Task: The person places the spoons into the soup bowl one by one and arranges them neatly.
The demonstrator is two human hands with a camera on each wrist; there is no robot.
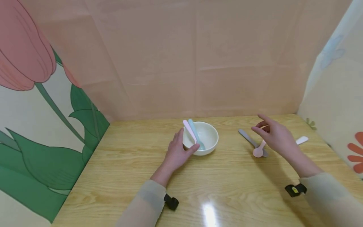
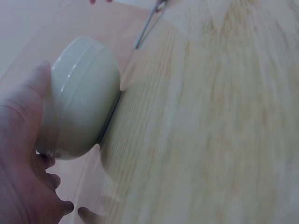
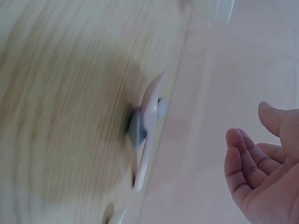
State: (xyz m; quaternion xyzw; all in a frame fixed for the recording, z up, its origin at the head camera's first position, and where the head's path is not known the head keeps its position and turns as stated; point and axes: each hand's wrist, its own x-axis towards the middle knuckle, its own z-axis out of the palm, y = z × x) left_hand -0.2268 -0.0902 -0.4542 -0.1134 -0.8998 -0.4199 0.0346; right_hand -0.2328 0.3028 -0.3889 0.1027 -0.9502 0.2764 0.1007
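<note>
A white bowl (image 1: 210, 134) stands on the wooden table, with a light blue spoon (image 1: 201, 145) and a lilac-handled utensil (image 1: 189, 130) leaning in it against the left rim. My left hand (image 1: 178, 151) holds the bowl at its left side, thumb near the front rim; the left wrist view shows the bowl's outer wall (image 2: 88, 98) beside the thumb. In the air over the right side, my right hand (image 1: 276, 135) has loosely bent fingers and holds nothing. Below it, a pale pink spoon (image 1: 258, 152) lies across a grey spoon (image 1: 248, 137).
To the right of the right wrist lies a white utensil end (image 1: 302, 140), the rest of it hidden by the hand. A plain pinkish backdrop (image 1: 195, 63) rises behind the table (image 1: 119, 176). Printed flower panels (image 1: 85, 119) flank it on both sides.
</note>
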